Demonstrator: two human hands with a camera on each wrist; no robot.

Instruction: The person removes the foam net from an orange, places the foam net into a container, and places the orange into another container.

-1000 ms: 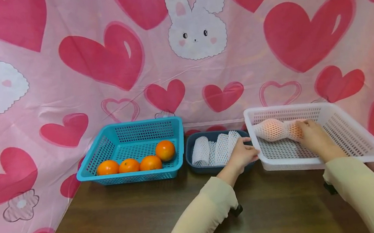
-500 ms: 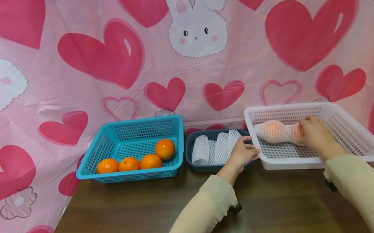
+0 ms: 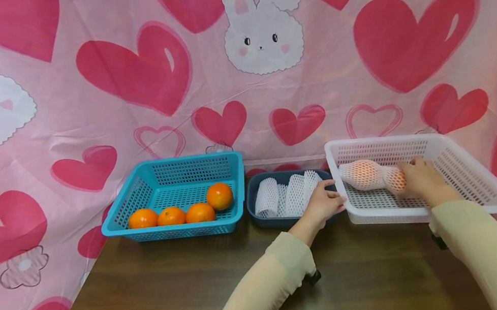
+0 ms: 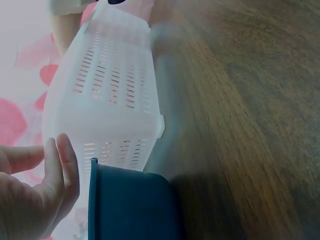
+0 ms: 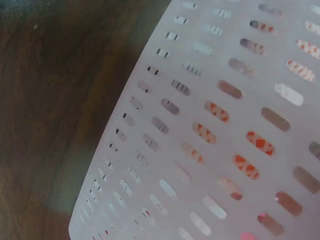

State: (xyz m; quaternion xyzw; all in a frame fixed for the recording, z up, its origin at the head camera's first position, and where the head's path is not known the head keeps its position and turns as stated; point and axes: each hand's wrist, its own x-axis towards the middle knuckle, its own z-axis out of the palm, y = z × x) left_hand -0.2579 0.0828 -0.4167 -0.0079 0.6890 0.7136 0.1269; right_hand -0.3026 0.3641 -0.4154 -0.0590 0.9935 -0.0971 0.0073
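My right hand (image 3: 425,182) is inside the white basket (image 3: 421,214), its fingers curled at the right end of a net-wrapped orange (image 3: 394,179). Part of that fruit and its white foam net is hidden behind the hand. Left of it, touching, lies another net-wrapped orange (image 3: 364,174). In the right wrist view, orange colour shows only through the slots of the basket wall (image 5: 200,165). My left hand (image 3: 322,203) rests at the basket's left rim with relaxed fingers, over the right end of the dark blue tray (image 3: 270,222). The left wrist view shows its fingers (image 4: 65,165) beside the basket.
Several white foam nets (image 3: 294,194) lie in the blue tray. On the left stands a turquoise basket (image 3: 233,223) with several bare oranges (image 3: 200,213). All three containers stand on a brown wooden table (image 3: 162,287) before a pink heart-print cloth (image 3: 138,75).
The right hand has shifted slightly right, and more of the right-hand netted orange shows. My left hand stays at the basket rim. The head view has tilted slightly down.
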